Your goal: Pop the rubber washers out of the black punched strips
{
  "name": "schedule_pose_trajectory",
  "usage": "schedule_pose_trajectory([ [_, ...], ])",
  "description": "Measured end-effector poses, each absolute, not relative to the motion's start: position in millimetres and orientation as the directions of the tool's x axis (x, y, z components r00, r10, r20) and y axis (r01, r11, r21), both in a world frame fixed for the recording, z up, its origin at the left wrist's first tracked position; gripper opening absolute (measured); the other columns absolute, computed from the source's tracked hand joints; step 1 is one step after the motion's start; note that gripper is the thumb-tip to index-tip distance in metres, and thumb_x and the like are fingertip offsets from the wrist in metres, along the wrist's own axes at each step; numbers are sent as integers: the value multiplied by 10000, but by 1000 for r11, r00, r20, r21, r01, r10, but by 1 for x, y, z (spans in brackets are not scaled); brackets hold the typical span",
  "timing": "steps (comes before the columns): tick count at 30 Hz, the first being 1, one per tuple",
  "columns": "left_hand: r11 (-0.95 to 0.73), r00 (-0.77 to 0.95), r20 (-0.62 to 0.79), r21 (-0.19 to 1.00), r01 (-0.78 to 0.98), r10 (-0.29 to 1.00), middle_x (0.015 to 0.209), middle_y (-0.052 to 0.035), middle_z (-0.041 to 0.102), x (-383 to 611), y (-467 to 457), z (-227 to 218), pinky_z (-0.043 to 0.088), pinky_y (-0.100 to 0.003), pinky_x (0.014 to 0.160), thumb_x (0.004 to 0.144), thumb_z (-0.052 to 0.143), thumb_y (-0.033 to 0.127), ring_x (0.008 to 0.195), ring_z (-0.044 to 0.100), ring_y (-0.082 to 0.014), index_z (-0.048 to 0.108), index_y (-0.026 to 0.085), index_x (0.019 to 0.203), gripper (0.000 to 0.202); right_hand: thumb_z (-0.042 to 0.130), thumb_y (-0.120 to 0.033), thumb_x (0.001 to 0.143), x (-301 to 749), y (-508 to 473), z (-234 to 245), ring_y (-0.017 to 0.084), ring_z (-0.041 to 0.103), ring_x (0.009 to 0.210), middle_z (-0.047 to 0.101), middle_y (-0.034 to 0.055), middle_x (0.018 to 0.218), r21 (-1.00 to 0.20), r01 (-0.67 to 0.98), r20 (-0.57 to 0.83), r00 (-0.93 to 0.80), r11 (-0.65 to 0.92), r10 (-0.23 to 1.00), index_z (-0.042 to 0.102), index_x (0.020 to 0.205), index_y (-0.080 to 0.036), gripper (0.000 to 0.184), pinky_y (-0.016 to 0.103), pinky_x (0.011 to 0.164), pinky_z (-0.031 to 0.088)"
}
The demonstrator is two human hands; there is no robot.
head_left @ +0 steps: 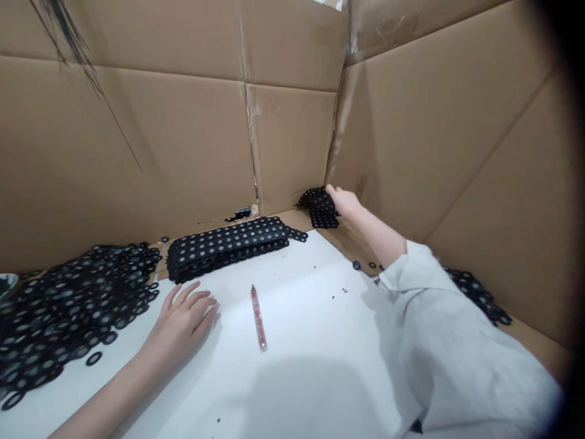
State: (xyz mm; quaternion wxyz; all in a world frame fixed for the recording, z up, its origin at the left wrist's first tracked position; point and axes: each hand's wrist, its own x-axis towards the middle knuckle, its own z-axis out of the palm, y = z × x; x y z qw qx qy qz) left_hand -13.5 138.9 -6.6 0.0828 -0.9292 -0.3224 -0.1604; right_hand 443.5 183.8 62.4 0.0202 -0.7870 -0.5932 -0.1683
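Note:
My right hand [345, 201] reaches to the back corner, its fingers closed on the edge of a black sheet of joined rings [323, 210] that droops against the cardboard. Fingers spread and holding nothing, my left hand [189, 314] rests palm down on the white work surface [301, 292]. Just beyond its fingertips lies a long stack of black ring sheets [228, 241], its pale holes in rows. Between my arms is a slim pen-like tool [258, 320] with a red-patterned barrel and dark pointed tip.
A large heap of loose black rings [77, 299] spreads over the left side. More black rings [478, 292] lie beyond my right sleeve. Tall cardboard walls [159, 140] enclose the back and right. Thin dark strands [73, 42] hang at top left. A bowl rim [9, 283] shows at the left edge.

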Motion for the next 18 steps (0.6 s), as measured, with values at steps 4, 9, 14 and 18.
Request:
schedule_pose_trajectory([
  [4,-775,727,385,-46,630,569,1006,-43,622,-14,140,-3,218,-504,974,792,434,371,1117,433,-297,616,243,887,242,360,-71,802,455,162,135,263,518,947,525,181,1028,179,916,407,263,-359,875,258,1254,-128,467,362,774,392],
  [9,-772,707,421,-26,635,567,1007,-38,623,-11,135,4,216,-501,976,791,442,377,1125,426,-292,603,246,888,229,457,-102,749,437,132,228,171,521,846,571,155,941,148,962,604,95,-229,791,466,1059,-66,312,309,739,408],
  [14,-788,677,446,120,604,586,1044,-47,605,-6,119,20,280,-474,956,787,464,395,1127,431,-277,575,252,917,223,545,-144,664,379,106,285,147,494,896,551,39,978,209,975,653,-86,-70,753,534,993,-119,330,298,806,407],
  [18,-643,578,302,492,586,758,1266,-61,456,-2,102,33,390,-439,891,768,486,440,1158,416,-272,410,286,1172,438,557,-124,636,319,89,310,147,507,900,535,-25,907,270,947,660,-312,172,684,550,975,-107,340,332,830,405],
])
